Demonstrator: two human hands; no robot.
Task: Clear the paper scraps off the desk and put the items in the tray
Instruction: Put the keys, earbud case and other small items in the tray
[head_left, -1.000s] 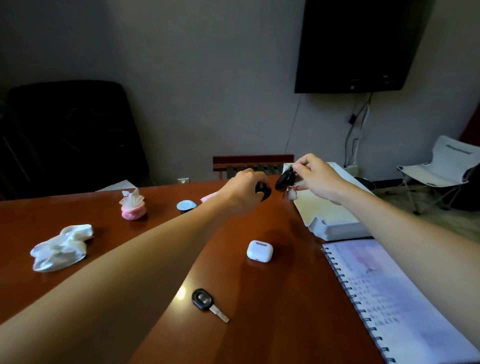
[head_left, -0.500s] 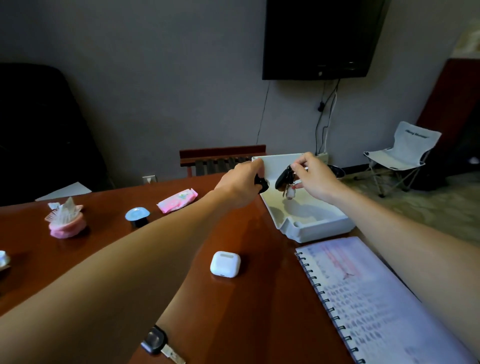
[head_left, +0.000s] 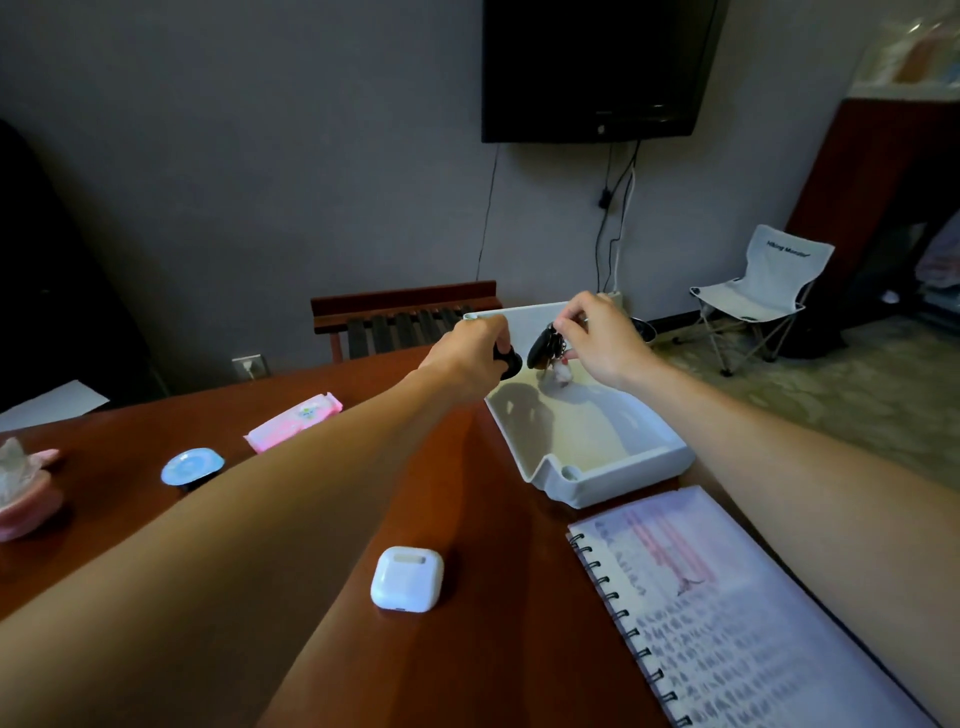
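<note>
The person is working on the placing step, and the task is looking early rather than near its end. The right hand (head_left: 597, 340) is pinching a bunch of keys (head_left: 544, 349) by its top, fingers curled, and is dangling it over the far part of the white tray (head_left: 628, 470). The keys are hanging just above the tray floor and not resting on it. The left hand (head_left: 465, 358) is gripping a small black object (head_left: 509, 359) at the tray's left edge, just beside the keys. What that object is cannot be told.

No item is showing on the tray floor, so both held things are waiting to be set down. Several things are lying out on the desk (head_left: 498, 519). A white earbud case (head_left: 408, 579) is sitting near, between the two forearms. A pink tissue pack (head_left: 293, 420) and a blue-lidded cup (head_left: 191, 464) are lying farther left. At the left edge a pink holder (head_left: 23, 499) is carrying what looks like crumpled paper, likely part of the scraps left to clear. A spiral notebook (head_left: 737, 613) is lying near right, just in front of the tray.
</note>
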